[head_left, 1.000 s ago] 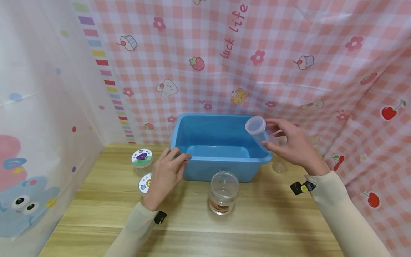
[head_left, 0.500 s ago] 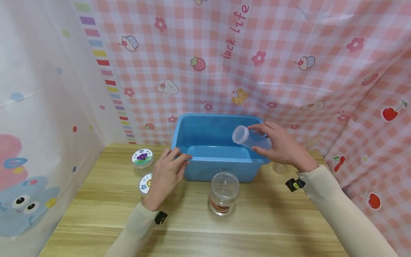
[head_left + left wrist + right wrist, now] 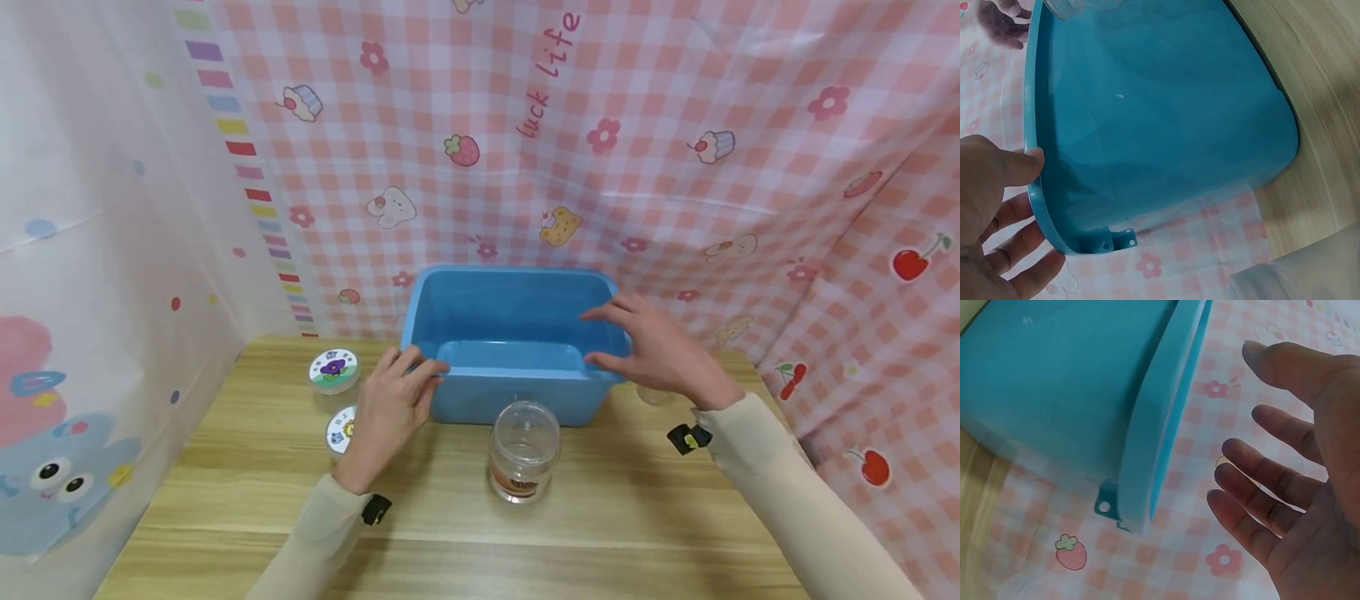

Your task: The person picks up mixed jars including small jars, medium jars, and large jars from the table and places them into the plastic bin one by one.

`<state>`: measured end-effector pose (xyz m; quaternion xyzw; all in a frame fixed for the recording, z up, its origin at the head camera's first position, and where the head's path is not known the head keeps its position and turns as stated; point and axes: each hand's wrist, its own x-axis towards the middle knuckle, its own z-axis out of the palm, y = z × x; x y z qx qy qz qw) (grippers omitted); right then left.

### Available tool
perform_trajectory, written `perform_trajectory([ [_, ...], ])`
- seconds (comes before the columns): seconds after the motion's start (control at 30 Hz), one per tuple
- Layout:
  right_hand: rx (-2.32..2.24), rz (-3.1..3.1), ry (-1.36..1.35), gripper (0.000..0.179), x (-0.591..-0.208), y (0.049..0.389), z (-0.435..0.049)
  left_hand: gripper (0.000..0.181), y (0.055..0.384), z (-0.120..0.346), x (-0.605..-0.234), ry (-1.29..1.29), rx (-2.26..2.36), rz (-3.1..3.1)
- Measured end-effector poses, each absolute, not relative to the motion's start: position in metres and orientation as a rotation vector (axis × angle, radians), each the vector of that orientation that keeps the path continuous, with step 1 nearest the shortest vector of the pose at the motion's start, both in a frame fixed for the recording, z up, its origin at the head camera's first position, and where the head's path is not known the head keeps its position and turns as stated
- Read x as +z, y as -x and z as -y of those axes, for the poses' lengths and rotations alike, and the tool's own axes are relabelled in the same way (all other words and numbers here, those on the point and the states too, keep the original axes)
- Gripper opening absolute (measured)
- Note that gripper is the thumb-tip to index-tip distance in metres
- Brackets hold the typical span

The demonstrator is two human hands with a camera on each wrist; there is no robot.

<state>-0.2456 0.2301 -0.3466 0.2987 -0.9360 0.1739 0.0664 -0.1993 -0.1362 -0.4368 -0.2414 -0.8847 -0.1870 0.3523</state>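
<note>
In the head view, the blue bin (image 3: 465, 402) is standing on the wooden table (image 3: 592, 533) between the 2 hands. The left hand (image 3: 392, 408) is gripping its rim at the left front corner; the right hand (image 3: 663, 346) is hanging over the right end, released, its thumb and fingers spreading apart. A clear jar (image 3: 523, 450) is standing just in front of the bin, wearing a reddish label too small for reading. Near the left hand, 2 tubs are sitting: a purple-flower tub (image 3: 333, 371) and a yellow-flower tub (image 3: 341, 429), partly hiding behind that hand; the small lettering on their lids is blurring. The checked cloth (image 3: 480, 208) is bearing the words "luck life".

In the left wrist view, the thumb is pressing the rim's outer side and the fingers are reaching behind it.

In the right wrist view, the rim is running beside the fingertips, a gap separating them, and 4 fingers are bending slightly, well away from the thumb.
</note>
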Motion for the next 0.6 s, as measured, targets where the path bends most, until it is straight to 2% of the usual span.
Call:
perform_trajectory([
  [0.6, 0.637, 2.683, -0.825, 0.079, -0.371, 0.238, -0.244, 0.011, 0.199, 0.137, -0.439, 0.605, -0.530, 2.321],
])
